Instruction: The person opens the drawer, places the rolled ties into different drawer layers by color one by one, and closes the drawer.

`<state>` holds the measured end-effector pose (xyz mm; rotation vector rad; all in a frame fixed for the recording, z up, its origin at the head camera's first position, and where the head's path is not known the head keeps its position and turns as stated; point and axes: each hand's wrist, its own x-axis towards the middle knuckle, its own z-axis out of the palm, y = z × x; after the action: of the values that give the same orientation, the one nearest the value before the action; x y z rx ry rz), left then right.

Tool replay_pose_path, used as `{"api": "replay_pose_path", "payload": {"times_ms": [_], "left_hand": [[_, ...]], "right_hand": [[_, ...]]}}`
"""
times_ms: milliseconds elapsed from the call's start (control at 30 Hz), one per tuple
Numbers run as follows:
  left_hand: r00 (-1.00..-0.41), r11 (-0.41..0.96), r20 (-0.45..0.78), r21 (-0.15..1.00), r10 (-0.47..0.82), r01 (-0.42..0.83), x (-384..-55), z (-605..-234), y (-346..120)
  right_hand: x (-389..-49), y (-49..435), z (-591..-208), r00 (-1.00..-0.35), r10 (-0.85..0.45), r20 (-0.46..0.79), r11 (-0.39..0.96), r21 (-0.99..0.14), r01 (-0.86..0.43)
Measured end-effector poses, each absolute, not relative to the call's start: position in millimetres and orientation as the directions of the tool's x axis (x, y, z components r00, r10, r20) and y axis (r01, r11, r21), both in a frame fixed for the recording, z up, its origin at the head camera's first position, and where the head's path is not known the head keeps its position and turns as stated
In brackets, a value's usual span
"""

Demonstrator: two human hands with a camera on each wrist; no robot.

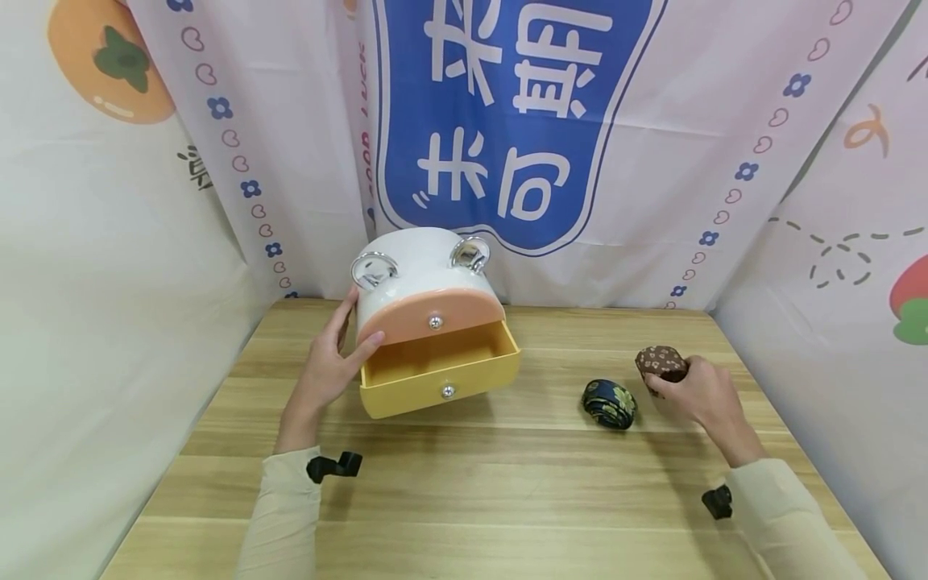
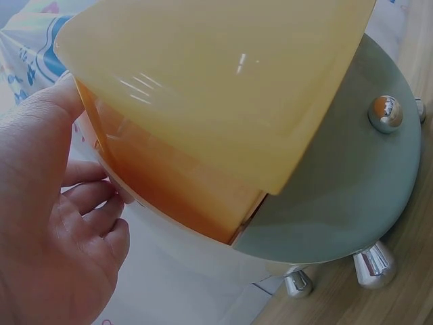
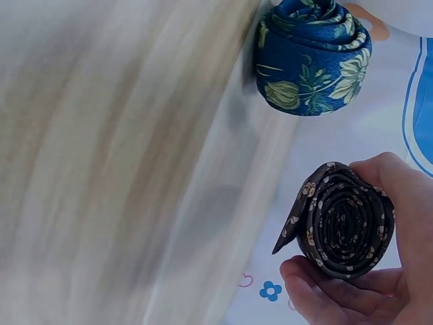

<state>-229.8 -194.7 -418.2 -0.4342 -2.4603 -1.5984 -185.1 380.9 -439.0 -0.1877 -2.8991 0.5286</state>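
Note:
A small white rounded drawer cabinet (image 1: 416, 262) stands at the back of the table, with a peach upper drawer (image 1: 406, 314) pushed in. Its yellow drawer (image 1: 406, 395) is pulled out and bare inside. My left hand (image 1: 329, 366) holds the cabinet's left side, thumb at the front edge and fingers along the side. On the right, my right hand (image 1: 706, 395) grips a rolled brown patterned necktie (image 3: 345, 223) between thumb and fingers. Beside it, a rolled dark blue floral necktie (image 1: 609, 404) lies on the table.
The left wrist view shows a grey-green lower drawer (image 2: 338, 169) and silver feet (image 2: 374, 264) under the cabinet. Two silver rings, one a left ring (image 1: 374, 271), stick up on top. Printed cloth (image 1: 304, 161) hangs behind the wooden table (image 1: 478, 499) and at both sides.

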Motion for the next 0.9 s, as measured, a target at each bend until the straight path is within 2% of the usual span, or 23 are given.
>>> {"api": "replay_pose_path", "payload": {"times_ms": [500, 900], "left_hand": [[-0.941, 0.383, 0.305, 0.86, 0.145, 0.338, -230, -418, -196], [-0.937, 0.377, 0.318, 0.857, 0.146, 0.35, -231, -417, -195]], "right_hand": [[-205, 370, -420, -0.976, 0.144, 0.16, 0.934, -0.347, 0.081], [-222, 349, -426, -0.983, 0.116, 0.14, 0.923, -0.382, 0.054]]}}
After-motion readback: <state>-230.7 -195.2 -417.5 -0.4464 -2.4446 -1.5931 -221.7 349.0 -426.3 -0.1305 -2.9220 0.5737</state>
